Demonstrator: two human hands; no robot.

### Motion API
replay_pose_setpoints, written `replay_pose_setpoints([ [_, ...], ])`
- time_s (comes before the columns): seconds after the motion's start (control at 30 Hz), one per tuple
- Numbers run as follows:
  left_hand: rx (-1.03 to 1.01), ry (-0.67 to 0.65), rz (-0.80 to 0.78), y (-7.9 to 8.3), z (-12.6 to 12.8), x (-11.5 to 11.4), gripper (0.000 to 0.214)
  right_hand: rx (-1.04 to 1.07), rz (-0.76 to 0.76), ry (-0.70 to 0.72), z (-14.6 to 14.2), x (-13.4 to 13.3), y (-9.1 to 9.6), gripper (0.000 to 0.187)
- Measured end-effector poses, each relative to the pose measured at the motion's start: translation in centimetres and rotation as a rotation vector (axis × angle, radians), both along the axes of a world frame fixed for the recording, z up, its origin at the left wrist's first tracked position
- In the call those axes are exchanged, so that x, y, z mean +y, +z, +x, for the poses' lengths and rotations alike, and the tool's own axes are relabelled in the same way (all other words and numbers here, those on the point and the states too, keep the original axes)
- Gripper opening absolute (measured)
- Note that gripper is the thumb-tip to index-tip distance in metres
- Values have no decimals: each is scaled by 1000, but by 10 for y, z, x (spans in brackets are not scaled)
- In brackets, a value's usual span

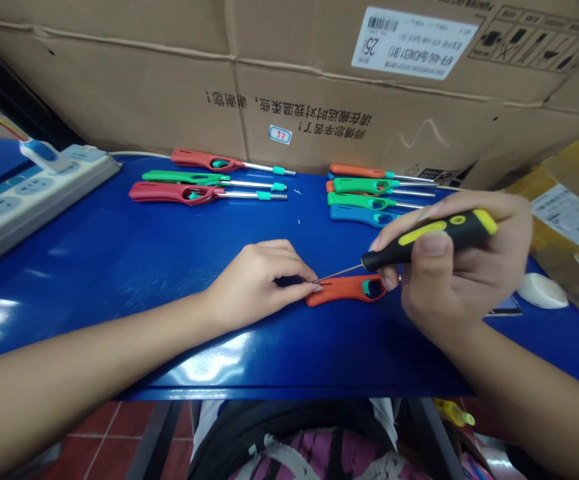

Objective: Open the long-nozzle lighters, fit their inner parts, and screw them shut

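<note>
Orange lighter [346,289] is lying on the blue table [169,280] in front of the person, sitting well back from the near edge [294,392]. Open tabletop is running between it and that edge; more is stretching left of the left hand [264,277] as far as the power strip [34,193]. Far side is tighter: left group [172,193] and right group [364,200] of lighters are lying in front of the cardboard box [144,87], leaving a strip of open surface before the hands. Right side is tightest: yellow package [554,180] and white mouse-like object [543,291] are sitting near the right hand [462,273].

Orange lighter's long axis is running left-right, roughly parallel to the near edge. Handle end is pointing left, nozzle end right, rod mostly hiding behind the right hand. Screwdriver [419,235] is slanting, butt up and right, tip pointing left and down at the lighter's handle end.

Left thumb and forefinger tips are sitting close together at the screwdriver tip; can't tell what they're pinching, if anything. Right fingers are gripping the screwdriver handle, thumb pressing on its side
</note>
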State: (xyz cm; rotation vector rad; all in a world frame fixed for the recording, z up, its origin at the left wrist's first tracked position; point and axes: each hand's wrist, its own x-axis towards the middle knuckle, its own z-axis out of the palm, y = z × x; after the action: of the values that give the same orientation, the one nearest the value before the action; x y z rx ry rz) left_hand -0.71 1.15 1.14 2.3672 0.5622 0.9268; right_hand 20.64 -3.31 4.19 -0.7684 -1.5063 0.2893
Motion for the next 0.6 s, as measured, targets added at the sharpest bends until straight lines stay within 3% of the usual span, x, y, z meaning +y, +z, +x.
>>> replay_pose_setpoints([
  [0.2,35,26,32,-1,-1,0,8,-71,15,-1,2,-1,-1,13],
  [0.33,45,-28,8,2,-1,0,7,-82,17,-23,2,-3,1,12],
  [0.5,85,-76,17,2,0,1,33,-185,35,-26,6,-4,4,11],
  [0.6,110,-78,24,0,1,2,36,-240,45,-43,8,-4,4,13],
])
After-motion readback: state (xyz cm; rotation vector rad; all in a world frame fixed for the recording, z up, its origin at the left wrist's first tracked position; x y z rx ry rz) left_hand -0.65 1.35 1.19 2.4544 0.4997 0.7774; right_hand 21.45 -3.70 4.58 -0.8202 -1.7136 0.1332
